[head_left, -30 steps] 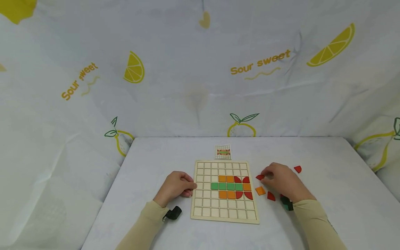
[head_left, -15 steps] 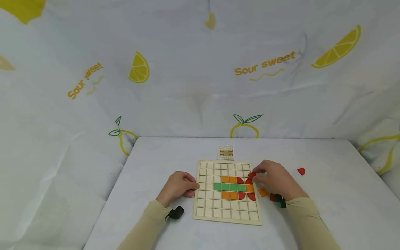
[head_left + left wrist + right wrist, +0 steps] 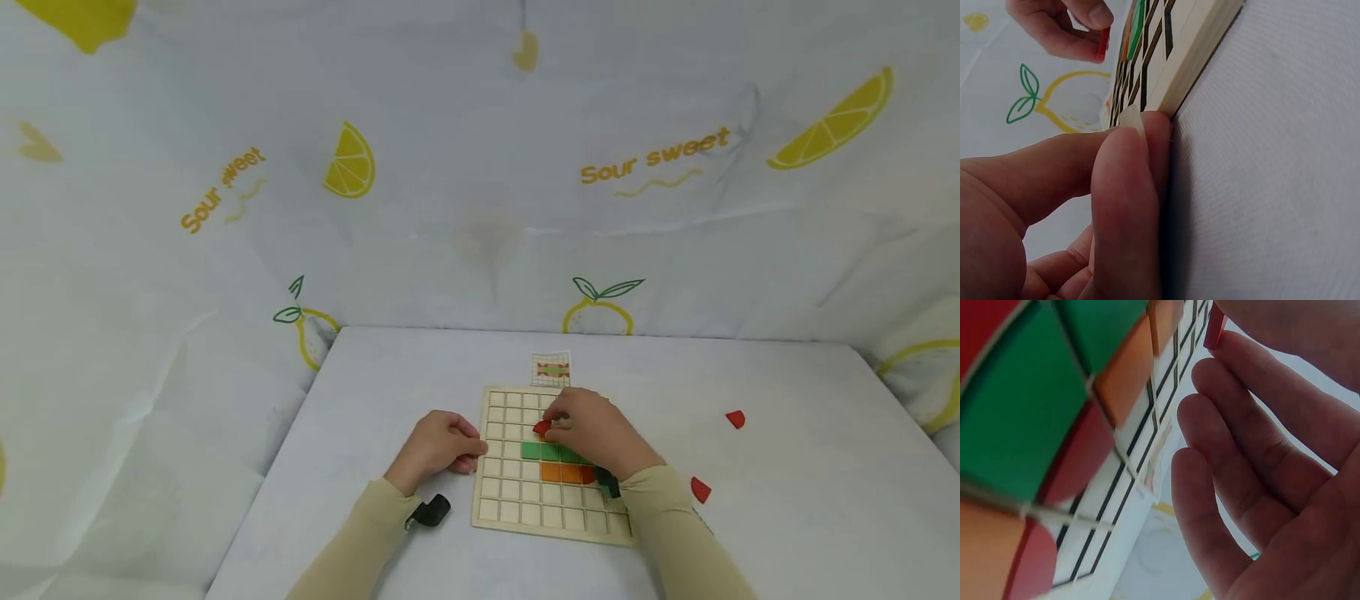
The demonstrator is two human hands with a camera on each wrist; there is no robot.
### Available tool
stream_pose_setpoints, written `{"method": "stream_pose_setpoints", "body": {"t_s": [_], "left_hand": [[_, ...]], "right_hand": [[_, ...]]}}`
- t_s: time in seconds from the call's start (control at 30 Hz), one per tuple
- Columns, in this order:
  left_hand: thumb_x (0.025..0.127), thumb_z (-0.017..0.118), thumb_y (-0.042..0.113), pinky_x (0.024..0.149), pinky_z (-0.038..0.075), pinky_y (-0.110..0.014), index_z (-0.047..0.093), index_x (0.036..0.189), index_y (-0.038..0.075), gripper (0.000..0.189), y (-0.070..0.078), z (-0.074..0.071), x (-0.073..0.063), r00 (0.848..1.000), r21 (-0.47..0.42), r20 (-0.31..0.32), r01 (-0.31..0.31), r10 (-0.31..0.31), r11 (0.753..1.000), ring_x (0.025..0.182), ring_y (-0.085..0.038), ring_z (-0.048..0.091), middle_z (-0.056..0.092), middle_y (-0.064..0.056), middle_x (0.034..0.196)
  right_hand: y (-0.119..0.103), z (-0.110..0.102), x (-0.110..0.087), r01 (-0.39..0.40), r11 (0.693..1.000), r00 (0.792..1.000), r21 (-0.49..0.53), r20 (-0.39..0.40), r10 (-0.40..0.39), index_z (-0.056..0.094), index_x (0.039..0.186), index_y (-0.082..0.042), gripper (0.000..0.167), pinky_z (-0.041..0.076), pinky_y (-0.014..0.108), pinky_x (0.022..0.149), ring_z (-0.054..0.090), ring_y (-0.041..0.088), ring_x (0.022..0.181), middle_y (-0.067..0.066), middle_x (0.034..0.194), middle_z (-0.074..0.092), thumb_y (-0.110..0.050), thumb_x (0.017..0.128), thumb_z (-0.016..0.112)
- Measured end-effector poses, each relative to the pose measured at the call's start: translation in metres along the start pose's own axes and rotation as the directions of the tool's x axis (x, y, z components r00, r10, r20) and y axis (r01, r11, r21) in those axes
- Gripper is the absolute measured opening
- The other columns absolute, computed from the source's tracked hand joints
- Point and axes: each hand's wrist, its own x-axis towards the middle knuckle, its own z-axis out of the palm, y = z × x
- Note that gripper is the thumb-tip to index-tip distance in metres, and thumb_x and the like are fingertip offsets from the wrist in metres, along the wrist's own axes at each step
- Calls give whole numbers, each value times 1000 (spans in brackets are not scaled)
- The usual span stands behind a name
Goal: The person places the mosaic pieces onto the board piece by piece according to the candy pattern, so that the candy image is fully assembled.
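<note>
My left hand (image 3: 442,448) holds the left edge of a wooden grid board (image 3: 517,528) between thumb and fingers; the left wrist view shows the fingertips at the board's side. Over the board, my right hand (image 3: 600,429) pinches a red quarter-round tile (image 3: 542,427) near the left end of the upper orange row. In the right wrist view that red tile (image 3: 1214,328) sits at the fingertips, raised off the grid. Green tiles (image 3: 531,451) lie in a row, with orange tiles (image 3: 551,472) below them. My right hand and wrist cover much of the board's right side.
A small pattern card (image 3: 551,368) lies just behind the board. Loose red quarter-round tiles, one farther back (image 3: 736,418) and one nearer (image 3: 701,489), lie on the white table to the right. A black wrist device (image 3: 432,510) sits on my left wrist.
My right hand has carried the red tile leftward from the table right of the board to over the grid. My left hand stays at the board's left edge. The head view has shifted slightly.
</note>
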Motion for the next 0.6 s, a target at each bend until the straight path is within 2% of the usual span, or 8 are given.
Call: {"method": "stream_pose_setpoints", "body": {"t_s": [0.23,0.37,0.6], "left_hand": [[89,88,14,60,62,-23,73,100,4,22,-2,1,1,1000,15,-8,0,0,1000,60,-9,70,78,-6,76],[89,88,15,60,62,-24,73,100,6,21,-3,0,3,1000,25,-14,-1,1,1000,60,-10,70,78,-6,77],[89,89,15,61,63,-24,73,100,5,22,-6,0,5,1000,20,-9,-2,2,1000,60,-10,71,78,-6,77]], "right_hand": [[-9,12,4,29,998,1000,-55,-3,-29,83,102,-15,10,58,35,85,61,11,90,-5,100,72,-19,93,86],[-10,10,5,45,996,999,-71,-6,-46,83,106,-13,15,59,35,85,61,12,90,-4,101,71,-21,94,86],[-9,12,7,39,993,999,-107,-1,-40,83,105,-14,12,59,35,85,60,11,90,-4,100,69,-20,95,84]]}}
